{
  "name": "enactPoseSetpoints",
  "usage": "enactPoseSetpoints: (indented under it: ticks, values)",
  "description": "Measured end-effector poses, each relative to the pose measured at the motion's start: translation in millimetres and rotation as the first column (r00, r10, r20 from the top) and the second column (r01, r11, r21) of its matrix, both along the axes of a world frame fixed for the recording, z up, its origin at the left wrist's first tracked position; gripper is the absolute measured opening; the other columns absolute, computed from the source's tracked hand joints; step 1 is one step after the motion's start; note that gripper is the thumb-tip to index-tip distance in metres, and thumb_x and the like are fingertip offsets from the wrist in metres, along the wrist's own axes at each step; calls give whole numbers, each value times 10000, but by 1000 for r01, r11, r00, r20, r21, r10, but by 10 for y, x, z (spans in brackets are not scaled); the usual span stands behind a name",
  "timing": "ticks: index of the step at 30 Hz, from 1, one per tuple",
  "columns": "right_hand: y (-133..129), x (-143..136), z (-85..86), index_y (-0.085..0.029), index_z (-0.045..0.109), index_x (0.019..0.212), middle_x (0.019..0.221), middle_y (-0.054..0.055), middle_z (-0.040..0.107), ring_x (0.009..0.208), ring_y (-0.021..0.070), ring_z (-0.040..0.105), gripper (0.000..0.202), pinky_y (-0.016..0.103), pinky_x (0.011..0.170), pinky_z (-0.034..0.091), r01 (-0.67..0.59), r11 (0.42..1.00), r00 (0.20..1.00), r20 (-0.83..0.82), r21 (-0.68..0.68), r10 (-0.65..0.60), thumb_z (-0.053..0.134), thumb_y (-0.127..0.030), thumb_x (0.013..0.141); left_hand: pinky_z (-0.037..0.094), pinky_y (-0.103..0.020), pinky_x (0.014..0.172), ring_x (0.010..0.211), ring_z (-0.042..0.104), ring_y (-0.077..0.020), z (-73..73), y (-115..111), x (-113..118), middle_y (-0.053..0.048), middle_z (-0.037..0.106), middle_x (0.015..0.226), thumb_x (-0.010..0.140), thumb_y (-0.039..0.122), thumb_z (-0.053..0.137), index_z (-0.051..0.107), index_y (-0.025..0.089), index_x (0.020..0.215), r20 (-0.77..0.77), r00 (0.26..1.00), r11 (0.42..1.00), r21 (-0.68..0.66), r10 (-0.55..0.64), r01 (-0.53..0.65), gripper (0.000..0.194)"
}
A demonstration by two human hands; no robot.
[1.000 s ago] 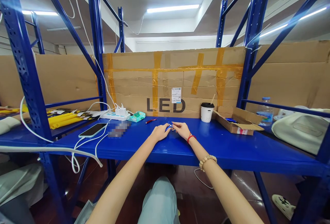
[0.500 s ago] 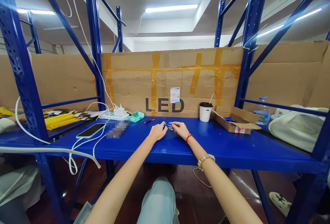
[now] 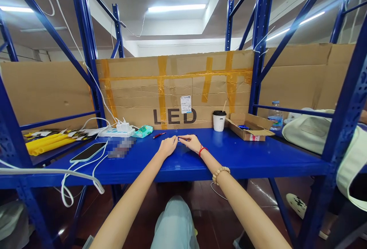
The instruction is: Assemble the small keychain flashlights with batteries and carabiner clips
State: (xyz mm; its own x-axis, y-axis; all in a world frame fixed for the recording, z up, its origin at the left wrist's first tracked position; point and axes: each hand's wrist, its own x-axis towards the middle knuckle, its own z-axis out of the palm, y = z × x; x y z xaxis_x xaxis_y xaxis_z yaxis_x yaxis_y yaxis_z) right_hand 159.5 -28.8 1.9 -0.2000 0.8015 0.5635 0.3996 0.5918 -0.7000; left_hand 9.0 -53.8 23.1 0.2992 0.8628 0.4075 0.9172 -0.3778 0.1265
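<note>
Above the blue shelf top (image 3: 197, 165), my left hand (image 3: 168, 146) is closed, its fingertips pinched together and pointing right. My right hand (image 3: 190, 143) meets it from the other side, thumb and fingers also pinched. The fingertips almost touch. Whatever they hold is mostly hidden; only a tiny dark blue bit shows between them. A red pen (image 3: 159, 135) lies just behind my left hand.
Left on the shelf are a phone (image 3: 88, 152), white cables, a power strip (image 3: 123, 127) and a green tissue pack (image 3: 143, 131). A lidded paper cup (image 3: 219, 122) and an open cardboard box (image 3: 250, 132) stand right. A cardboard panel (image 3: 132, 88) closes the back.
The view has turned right. A small blue item with silvery metal parts showed between my fingers before; now it is hidden. My fingertips have come closer together. More of a person's bag shows at right.
</note>
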Motion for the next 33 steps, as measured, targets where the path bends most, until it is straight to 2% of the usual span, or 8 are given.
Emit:
enactPoseSetpoints:
  ticks: [6, 9, 13, 18, 25, 33]
  values:
    - [47, 27, -45, -178, 681, 982, 677, 14, 651, 463, 83, 488, 345, 221, 502, 399, -12, 1000, 998, 69, 21, 10, 616, -334, 682, 418, -285, 707, 917, 592, -223, -4, 10, 5, -78, 644, 939, 918, 296, 207, 527, 194, 883, -1, 1000, 1000, 10, 8, -7, 338]
    - [20, 28, -42, -168, 671, 1004, 678, 14, 658, 432, 76, 492, 343, 217, 494, 415, -81, 997, 992, 97, -16, 82, 577, -337, 720, 415, -269, 686, 911, 593, -216, -6, 17, 1, -63, 648, 931, 921, 307, 203, 535, 200, 859, 4, 1000, 1000, 18, -5, 5, 354]
    - [-37, 12, -27, -148, 692, 931, 679, 20, 667, 382, 56, 440, 320, 202, 440, 403, -175, 982, 974, 132, -72, 183, 540, -355, 742, 409, -253, 655, 864, 603, -206, -1, 20, -5, -48, 658, 883, 923, 328, 193, 555, 199, 796, 14, 999, 999, 13, -29, 29, 405]
    - [-33, 1, -42, -118, 677, 922, 629, 24, 655, 357, 44, 393, 316, 180, 394, 362, -197, 974, 966, 147, -109, 212, 506, -326, 756, 400, -238, 647, 859, 603, -197, 1, 19, 1, -48, 659, 868, 920, 342, 214, 574, 201, 800, 22, 999, 999, 2, -48, 48, 405]
    - [-32, 3, -39, -133, 669, 730, 593, 10, 643, 362, 45, 389, 209, 173, 394, 350, -208, 969, 955, 187, -134, 231, 502, -259, 729, 391, -236, 656, 863, 601, -201, 2, -8, 14, -53, 660, 870, 905, 345, 273, 587, 205, 819, 26, 998, 999, -12, -52, 53, 355]
    - [-111, -6, 5, -143, 580, 547, 489, -15, 571, 358, 54, 393, 239, 179, 390, 337, -179, 978, 956, 214, -106, 198, 488, -287, 713, 393, -229, 666, 867, 597, -197, -8, -19, -6, -51, 661, 874, 899, 347, 288, 598, 209, 831, 26, 998, 998, -15, -57, 58, 345]
